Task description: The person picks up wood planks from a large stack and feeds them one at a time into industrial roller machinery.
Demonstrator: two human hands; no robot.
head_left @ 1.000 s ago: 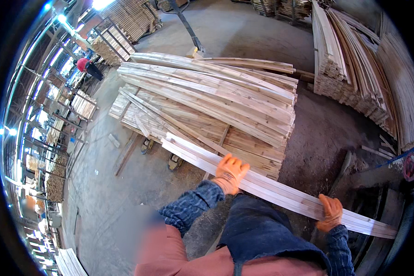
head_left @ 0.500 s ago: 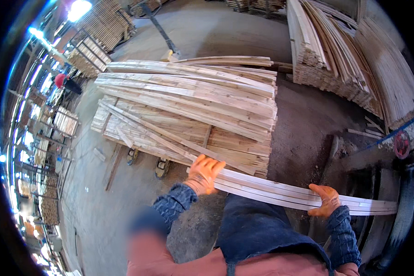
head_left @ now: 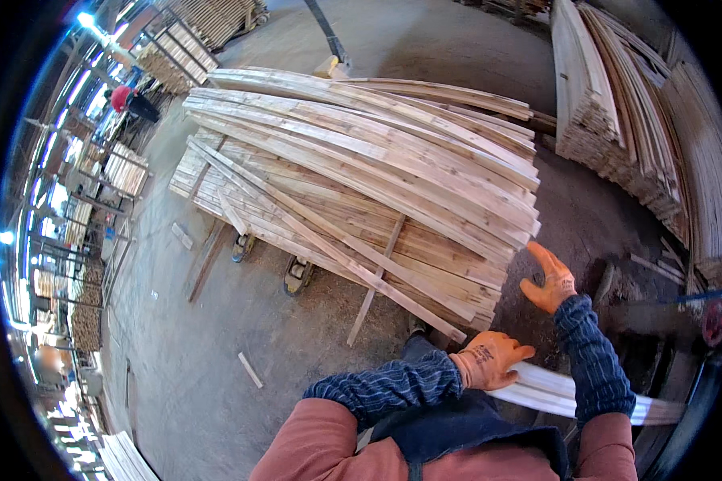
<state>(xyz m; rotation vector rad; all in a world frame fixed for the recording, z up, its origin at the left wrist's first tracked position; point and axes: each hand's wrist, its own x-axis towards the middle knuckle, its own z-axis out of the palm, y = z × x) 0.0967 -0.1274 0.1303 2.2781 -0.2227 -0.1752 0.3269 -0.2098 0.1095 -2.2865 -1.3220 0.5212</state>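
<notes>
My left hand (head_left: 491, 360), in an orange glove, is at the near end of some pale wooden strips (head_left: 547, 391). Its fingers are partly spread beside the strip ends; whether they touch is hard to make out. The strips look smeared by motion and run to the right, passing under my right forearm. My right hand (head_left: 549, 279), gloved alike, is open with thumb and fingers apart. It is nearest the right-hand ends of the planks on a large low stack (head_left: 361, 152), and nothing is in it. Loose strips (head_left: 329, 240) lie slanting across the stack's near side.
Tall board stacks (head_left: 590, 120) stand at the far right. Dark machinery with a red round part (head_left: 714, 321) is at the right edge. Wood offcuts (head_left: 250, 369) lie on the concrete floor. Another person (head_left: 128, 102) is far off at the left, near racks of timber.
My right hand has let go of the strips and moved up toward the plank stack. My left hand has moved right and down, its grip loosened. The view has shifted.
</notes>
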